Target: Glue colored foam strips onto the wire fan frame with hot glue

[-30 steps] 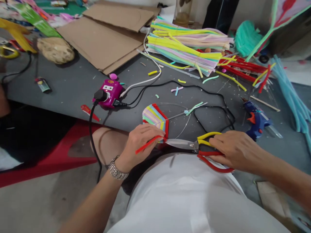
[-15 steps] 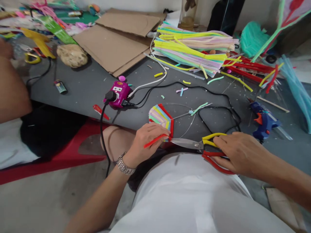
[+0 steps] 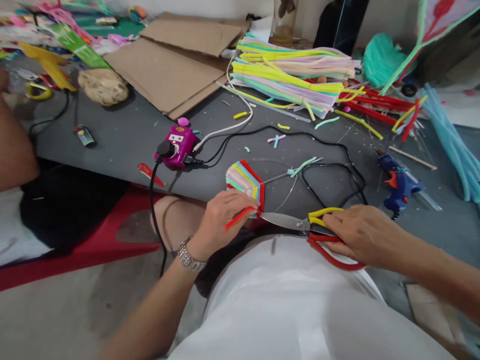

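My left hand point(image 3: 221, 217) pinches a red pipe cleaner point(image 3: 240, 218) at the near edge of a grey table point(image 3: 123, 135). Just beyond it lies a fan-shaped piece of coloured pipe cleaners point(image 3: 245, 181) with a red border, fixed to a thin wire frame point(image 3: 287, 187). My right hand point(image 3: 360, 232) grips scissors point(image 3: 300, 223) with yellow and red handles. The closed blade tips meet the red pipe cleaner beside my left fingers.
A purple power strip point(image 3: 176, 145) with black cables, a blue glue gun point(image 3: 399, 182), a pile of coloured pipe cleaners point(image 3: 288, 70), cardboard sheets point(image 3: 176, 55) and a stone point(image 3: 103, 86) lie on the table. Another person's arm point(image 3: 13, 150) shows at left.
Both hands keep their grips in nearly the same place. The view has shifted slightly, and the other person's arm has come into sight at left.
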`<state>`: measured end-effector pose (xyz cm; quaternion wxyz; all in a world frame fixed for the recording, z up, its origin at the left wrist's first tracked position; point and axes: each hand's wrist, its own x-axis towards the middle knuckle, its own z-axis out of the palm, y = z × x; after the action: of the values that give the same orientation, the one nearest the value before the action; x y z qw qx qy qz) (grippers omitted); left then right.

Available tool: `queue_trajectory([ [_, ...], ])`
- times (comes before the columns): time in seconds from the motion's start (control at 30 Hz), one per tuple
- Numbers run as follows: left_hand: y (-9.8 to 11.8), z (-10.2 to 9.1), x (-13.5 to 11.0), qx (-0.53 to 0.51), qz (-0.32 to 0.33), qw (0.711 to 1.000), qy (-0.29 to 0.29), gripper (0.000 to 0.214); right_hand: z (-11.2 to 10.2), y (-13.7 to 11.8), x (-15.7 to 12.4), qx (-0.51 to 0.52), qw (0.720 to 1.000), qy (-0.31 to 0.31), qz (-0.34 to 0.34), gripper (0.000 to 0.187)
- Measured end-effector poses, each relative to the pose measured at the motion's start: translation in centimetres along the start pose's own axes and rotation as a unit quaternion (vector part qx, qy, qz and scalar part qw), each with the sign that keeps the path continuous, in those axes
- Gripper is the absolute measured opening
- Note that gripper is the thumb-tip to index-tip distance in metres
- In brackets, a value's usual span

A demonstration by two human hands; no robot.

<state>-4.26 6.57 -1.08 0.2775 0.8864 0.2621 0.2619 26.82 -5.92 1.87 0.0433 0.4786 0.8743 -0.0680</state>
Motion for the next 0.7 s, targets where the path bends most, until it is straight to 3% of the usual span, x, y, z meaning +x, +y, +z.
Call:
queue_trajectory([
  [0.2,-0.4,0.3,-0.4,-0.017,-0.015,1.0,0.018,0.014,0.2,0.3,0.0,-0.003,1.0,0.016,-0.009,0.034],
  [0.4,0.5,0.3,-0.2,-0.087,-0.124,0.987,0.049,0.016,-0.9,0.7,-1.8,-0.062,0.992,0.101,0.033,0.038],
  [0.47,0.8,0.5,0.1,-0.111,-0.158,0.978,0.076,0.015,-1.1,1.1,-3.4,-0.061,0.987,0.121,0.087,0.037],
  [0.57,1.1,0.9,0.5,-0.128,-0.184,0.969,0.108,0.012,-1.0,2.5,-7.0,-0.086,0.963,0.125,0.222,0.037],
  [0.7,1.7,0.5,0.4,-0.07,-0.229,0.962,0.127,0.018,-1.0,4.8,-12.9,-0.116,0.882,0.12,0.44,0.033],
])
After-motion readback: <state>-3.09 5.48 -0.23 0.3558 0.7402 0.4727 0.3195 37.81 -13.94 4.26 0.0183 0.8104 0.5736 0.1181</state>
